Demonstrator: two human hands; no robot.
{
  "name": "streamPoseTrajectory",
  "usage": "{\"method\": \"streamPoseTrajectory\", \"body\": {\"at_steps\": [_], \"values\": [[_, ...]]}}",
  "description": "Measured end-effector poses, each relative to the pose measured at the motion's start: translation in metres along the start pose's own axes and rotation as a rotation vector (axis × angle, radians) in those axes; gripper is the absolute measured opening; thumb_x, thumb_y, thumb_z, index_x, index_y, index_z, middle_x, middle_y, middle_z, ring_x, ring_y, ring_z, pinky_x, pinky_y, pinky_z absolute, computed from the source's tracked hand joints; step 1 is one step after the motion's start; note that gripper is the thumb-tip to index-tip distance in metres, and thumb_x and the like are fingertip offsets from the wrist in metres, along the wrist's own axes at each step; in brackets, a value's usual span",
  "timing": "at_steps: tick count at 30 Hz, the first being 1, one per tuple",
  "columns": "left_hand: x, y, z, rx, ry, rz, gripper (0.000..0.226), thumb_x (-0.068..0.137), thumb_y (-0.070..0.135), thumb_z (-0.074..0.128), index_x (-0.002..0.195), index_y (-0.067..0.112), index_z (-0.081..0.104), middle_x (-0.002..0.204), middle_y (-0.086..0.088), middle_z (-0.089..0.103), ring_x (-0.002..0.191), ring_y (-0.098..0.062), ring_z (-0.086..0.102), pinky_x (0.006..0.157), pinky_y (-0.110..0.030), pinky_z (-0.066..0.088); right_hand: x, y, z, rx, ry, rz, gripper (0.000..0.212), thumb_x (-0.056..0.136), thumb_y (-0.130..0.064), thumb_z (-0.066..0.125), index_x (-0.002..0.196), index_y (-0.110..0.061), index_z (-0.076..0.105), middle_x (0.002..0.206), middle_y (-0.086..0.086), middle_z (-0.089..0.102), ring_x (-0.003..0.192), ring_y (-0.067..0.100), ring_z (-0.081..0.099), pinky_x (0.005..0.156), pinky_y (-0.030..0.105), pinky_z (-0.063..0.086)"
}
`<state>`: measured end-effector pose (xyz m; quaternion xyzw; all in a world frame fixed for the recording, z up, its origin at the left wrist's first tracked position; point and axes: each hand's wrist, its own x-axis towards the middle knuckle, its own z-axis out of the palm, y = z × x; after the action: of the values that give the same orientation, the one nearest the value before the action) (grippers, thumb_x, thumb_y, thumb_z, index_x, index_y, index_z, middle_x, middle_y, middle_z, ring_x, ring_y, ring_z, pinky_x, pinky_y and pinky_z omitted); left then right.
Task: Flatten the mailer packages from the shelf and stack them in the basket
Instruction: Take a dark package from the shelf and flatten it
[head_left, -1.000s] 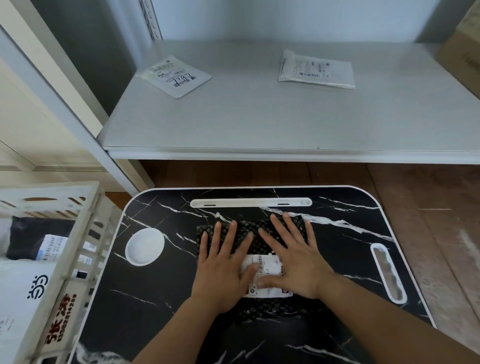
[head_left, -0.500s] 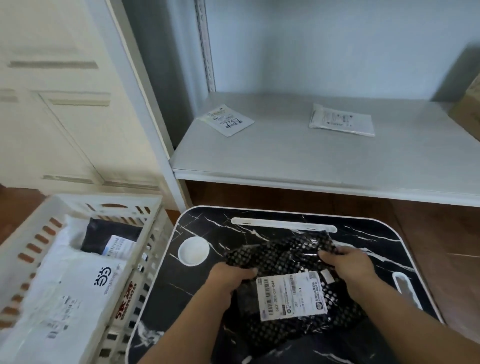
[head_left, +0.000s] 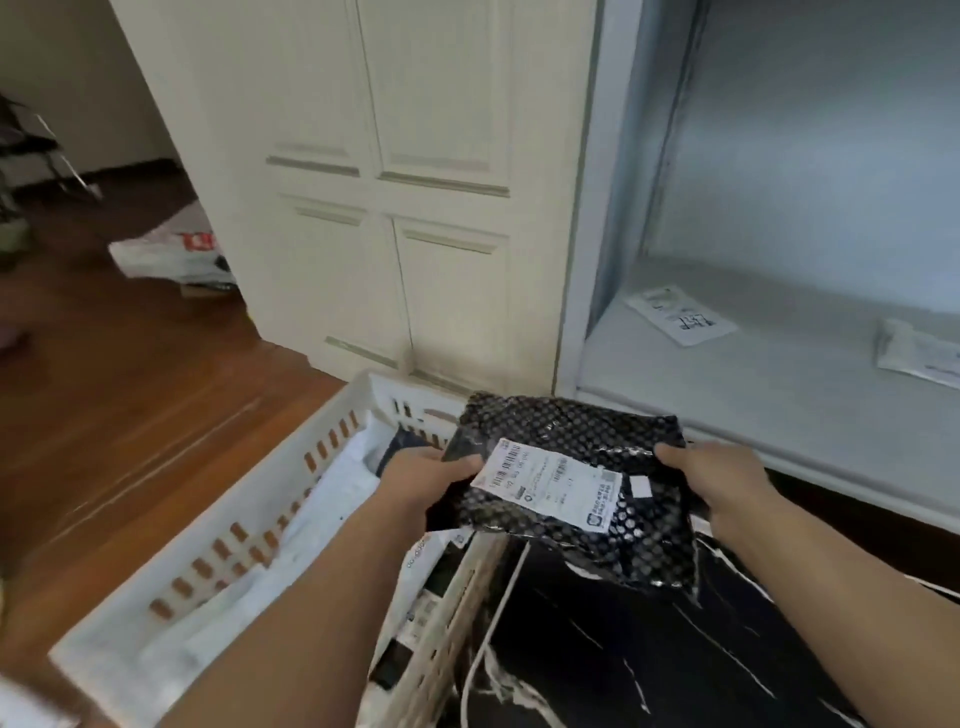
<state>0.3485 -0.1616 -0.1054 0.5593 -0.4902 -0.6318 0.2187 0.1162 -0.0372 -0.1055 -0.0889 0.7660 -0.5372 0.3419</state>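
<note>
Black bubble-wrap mailer package w/ white shipping label (head_left: 571, 483): held in the air by both hands, above the near-right corner of the basket and the left edge of the table. Label faces up, pkg tilted slightly.

Left hand (head_left: 426, 478): grips the pkg's left edge, thumb curled on top beside the label. Right hand (head_left: 722, 483): grips the right edge, thumb on top, fingers hidden underneath.

White slotted plastic basket (head_left: 218, 551): on the wood floor, left of the table; holds white mailers (head_left: 332, 509) and a dark one, partly hidden.

Black marble-pattern table w/ white rim (head_left: 623, 654): below the pkg, lower right.

Grey shelf (head_left: 753, 395): right side, behind the pkg. Two white flat mailers lie on it, well apart from the hands: one (head_left: 680, 314) near the left wall, another (head_left: 919, 356) at the frame's right edge.
</note>
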Motion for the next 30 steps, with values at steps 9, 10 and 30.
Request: {"method": "streamPoseTrajectory", "body": {"at_steps": [9, 10, 30], "values": [[0.070, -0.044, -0.128, -0.640, 0.219, -0.252, 0.020, 0.085, 0.017, 0.070, 0.092, 0.002, 0.060, 0.092, -0.014, 0.066, 0.071, -0.022, 0.066, 0.045, -0.029, 0.054, -0.002, 0.017, 0.156, -0.104, -0.170, 0.009, 0.015, 0.087, -0.011, 0.071, 0.083, -0.009, 0.057, 0.065, 0.006, 0.057, 0.041, 0.011, 0.049, 0.037, 0.021, 0.034], [0.077, -0.054, -0.126, -0.627, 0.218, -0.268, 0.019, 0.085, 0.011, 0.069, 0.098, 0.000, 0.061, 0.096, -0.015, 0.067, 0.076, -0.024, 0.066, 0.047, -0.030, 0.056, -0.002, 0.020, 0.170, -0.105, -0.193, 0.017, 0.013, 0.087, -0.009, 0.070, 0.087, -0.010, 0.057, 0.067, 0.005, 0.057, 0.041, 0.011, 0.051, 0.038, 0.022, 0.037], [0.193, -0.156, -0.027, 1.238, 0.056, 0.002, 0.086, 0.077, 0.085, 0.026, 0.141, 0.052, -0.021, 0.144, 0.004, -0.048, 0.133, -0.034, -0.041, 0.103, -0.075, -0.002, 0.041, 0.093, 0.215, -1.630, -0.362, -0.853, 0.100, 0.069, -0.075, -0.013, 0.154, -0.026, 0.007, 0.162, 0.005, -0.002, 0.147, 0.023, -0.018, 0.112, 0.057, -0.018]]}}
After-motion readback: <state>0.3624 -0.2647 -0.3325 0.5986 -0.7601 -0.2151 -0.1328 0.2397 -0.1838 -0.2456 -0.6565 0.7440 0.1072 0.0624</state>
